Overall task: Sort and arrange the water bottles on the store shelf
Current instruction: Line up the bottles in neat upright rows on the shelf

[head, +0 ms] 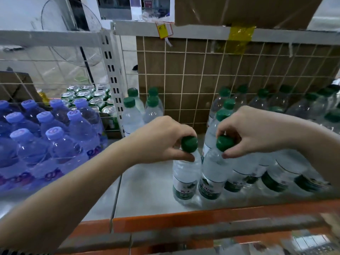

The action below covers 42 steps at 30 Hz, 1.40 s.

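Left bottle and right bottle stand upright, touching, near the shelf front. Left hand and right hand each have fingers clamped round one neck, bottle directly below. Bare shelf lies leftward.

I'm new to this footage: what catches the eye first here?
Mid-frame, the left hand grips the left bottle by its green-capped neck and the right hand grips the right bottle likewise, the two standing side by side near the shelf front. Farther left, massed purple bottles stand out.
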Tool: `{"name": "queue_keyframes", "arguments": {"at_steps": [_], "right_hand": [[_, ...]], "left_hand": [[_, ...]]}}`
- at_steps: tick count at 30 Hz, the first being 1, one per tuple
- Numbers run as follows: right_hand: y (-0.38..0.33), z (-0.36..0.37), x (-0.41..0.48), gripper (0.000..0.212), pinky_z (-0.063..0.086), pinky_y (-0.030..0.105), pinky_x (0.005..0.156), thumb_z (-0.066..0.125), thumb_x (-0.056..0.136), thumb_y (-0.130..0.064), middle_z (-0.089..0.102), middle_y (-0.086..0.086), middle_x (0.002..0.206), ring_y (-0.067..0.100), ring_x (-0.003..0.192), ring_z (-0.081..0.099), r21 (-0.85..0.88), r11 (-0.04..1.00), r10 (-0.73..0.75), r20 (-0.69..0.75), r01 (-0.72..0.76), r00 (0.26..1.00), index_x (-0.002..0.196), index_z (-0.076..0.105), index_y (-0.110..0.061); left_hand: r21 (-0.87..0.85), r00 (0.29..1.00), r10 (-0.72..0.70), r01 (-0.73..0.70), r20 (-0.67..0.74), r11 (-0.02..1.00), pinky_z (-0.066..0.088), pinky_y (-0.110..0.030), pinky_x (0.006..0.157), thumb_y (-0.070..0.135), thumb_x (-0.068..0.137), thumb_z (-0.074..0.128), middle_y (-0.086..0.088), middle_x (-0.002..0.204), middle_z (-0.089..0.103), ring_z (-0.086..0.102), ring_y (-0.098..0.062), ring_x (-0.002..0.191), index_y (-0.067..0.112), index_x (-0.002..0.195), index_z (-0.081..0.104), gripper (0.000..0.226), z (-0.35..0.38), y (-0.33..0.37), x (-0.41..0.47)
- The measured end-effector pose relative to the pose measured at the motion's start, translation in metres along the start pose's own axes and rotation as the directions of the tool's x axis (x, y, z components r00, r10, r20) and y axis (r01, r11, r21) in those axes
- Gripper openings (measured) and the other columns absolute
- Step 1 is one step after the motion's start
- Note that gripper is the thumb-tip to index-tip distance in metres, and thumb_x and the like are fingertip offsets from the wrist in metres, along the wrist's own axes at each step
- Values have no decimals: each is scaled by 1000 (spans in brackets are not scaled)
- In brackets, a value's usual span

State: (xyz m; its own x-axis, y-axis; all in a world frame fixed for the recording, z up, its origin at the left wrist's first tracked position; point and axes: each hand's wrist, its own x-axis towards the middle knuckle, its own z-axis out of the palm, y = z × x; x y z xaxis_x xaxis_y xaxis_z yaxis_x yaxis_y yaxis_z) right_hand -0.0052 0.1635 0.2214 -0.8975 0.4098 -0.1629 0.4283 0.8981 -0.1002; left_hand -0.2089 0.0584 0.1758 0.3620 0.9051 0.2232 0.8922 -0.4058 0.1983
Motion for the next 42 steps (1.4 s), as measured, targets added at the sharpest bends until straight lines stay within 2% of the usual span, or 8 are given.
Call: {"name": "queue_keyframes", "arguments": {"at_steps": [5,8,12,17,25,30,37,42], "right_hand": [[-13,3,37,21,55,30,63,74,77,-38,65,-7,73,6,65,62,0,999,-52,-116,52,992,86,71,-19],[-24,3,67,23,56,31,64,74,77,-35,66,-4,75,10,67,62,-16,996,-92,-155,91,984,87,71,-15],[-39,7,108,26,45,23,56,73,76,-34,66,5,72,16,64,60,-45,990,-143,-225,137,964,83,71,-9],[-54,9,139,29,53,39,68,75,76,-29,67,8,83,22,73,62,9,981,-184,-292,195,939,93,71,-6],[-53,11,149,28,51,28,67,73,78,-22,64,-3,85,12,73,60,149,969,-162,-221,198,962,105,68,-15],[-55,25,151,27,47,26,64,77,76,-40,65,-5,80,9,70,59,225,951,-162,-217,211,963,93,67,-21],[-55,20,158,36,52,26,76,75,81,-34,67,-2,98,7,81,61,225,957,-157,-120,181,980,111,62,-19],[-55,16,160,32,37,14,58,75,81,-36,60,-8,84,6,71,54,137,988,-47,-157,69,987,105,60,-20]], "left_hand": [[-31,988,-146,145,-39,989,38,-12,61,46,83,69,19,69,55,54,2,65,27,95,62,23,-14,-27,-29],[16,970,-233,234,-73,972,45,-21,66,48,80,71,12,73,63,59,-4,67,19,98,68,33,-23,-49,-45],[49,948,-307,312,-84,949,38,-12,62,43,78,75,12,69,59,57,-5,64,17,96,69,32,-36,-77,-61],[94,921,-374,383,-107,919,35,-10,61,37,77,78,7,75,63,57,-8,69,15,103,70,35,-46,-105,-69],[-66,922,-385,382,-45,922,36,-3,63,21,78,79,27,57,55,54,13,56,16,112,68,36,-45,-116,-58],[-166,942,-335,328,-18,930,40,-2,70,15,78,79,10,88,69,61,16,70,17,115,67,39,-45,-124,-64],[-217,938,-346,332,-27,918,39,0,72,14,78,79,21,89,66,62,16,72,21,117,66,42,-42,-133,-71],[-153,935,-351,339,-56,928,43,-3,74,25,80,76,21,94,63,66,8,82,27,124,63,45,-40,-130,-70]]}}
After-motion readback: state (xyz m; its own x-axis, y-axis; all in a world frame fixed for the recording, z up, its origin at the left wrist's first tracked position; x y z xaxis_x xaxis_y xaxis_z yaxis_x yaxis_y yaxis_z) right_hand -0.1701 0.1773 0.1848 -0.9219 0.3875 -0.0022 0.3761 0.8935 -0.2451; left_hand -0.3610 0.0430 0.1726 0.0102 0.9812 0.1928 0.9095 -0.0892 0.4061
